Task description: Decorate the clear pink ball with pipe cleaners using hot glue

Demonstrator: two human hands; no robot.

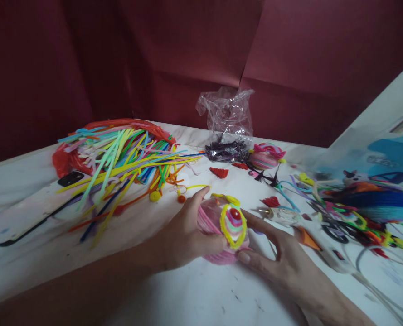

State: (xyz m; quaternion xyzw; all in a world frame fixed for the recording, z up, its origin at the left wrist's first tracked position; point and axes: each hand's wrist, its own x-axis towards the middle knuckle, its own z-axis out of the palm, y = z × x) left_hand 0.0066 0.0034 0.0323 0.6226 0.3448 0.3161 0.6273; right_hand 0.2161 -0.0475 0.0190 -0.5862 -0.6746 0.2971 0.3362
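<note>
A pink ball-shaped craft (210, 220) is held just above the white table, near the middle front. On its side facing right is an eye-like shape (235, 225) with a yellow outline and a red centre. My left hand (187, 231) wraps round the ball's left side, its thumb across the front. My right hand (272, 253) grips the ball's right side between thumb and fingers. A yellow piece (226, 198) lies along the top of the ball. The ball's underside and back are hidden.
Colourful pipe cleaners (119, 158) spread at the left beside a phone (31, 208). Behind are a clear plastic bag (230, 120) and a striped pink ball (265, 157). A glue gun (330, 256) with its cable, scissors (335, 232) and a blue ball (385, 203) lie at the right.
</note>
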